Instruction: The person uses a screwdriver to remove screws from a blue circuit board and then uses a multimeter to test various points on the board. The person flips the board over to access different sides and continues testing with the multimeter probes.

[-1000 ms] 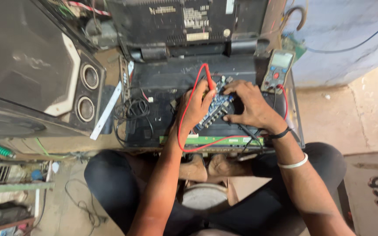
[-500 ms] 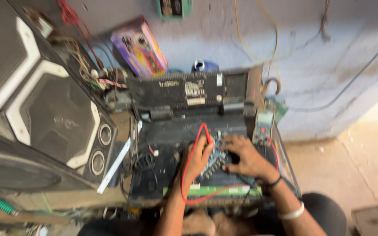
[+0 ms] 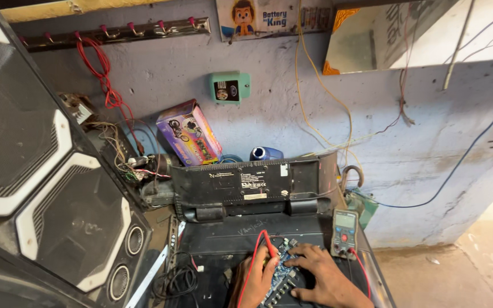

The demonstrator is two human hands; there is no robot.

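Note:
A blue circuit board [image 3: 279, 272] lies on a dark opened device [image 3: 241, 239] at the bottom of the view. My left hand [image 3: 256, 279] holds a red test probe [image 3: 270, 246] with its tip on the board, the red lead looping down past my wrist. My right hand [image 3: 320, 275] rests spread over the board's right part; whether it holds a probe is hidden. A grey multimeter [image 3: 344, 234] stands just right of my hands, its leads plugged in.
A large black speaker cabinet [image 3: 47, 194] fills the left side. A black panel [image 3: 246, 188] stands upright behind the board. A colourful box [image 3: 189, 132], a blue bottle [image 3: 265, 153] and loose wires sit against the blue-grey wall. Bare floor [image 3: 457, 274] lies at the right.
The camera has tilted upward, so my hands and the board have dropped to the bottom edge and the wall has come into view. My hands stay on the board.

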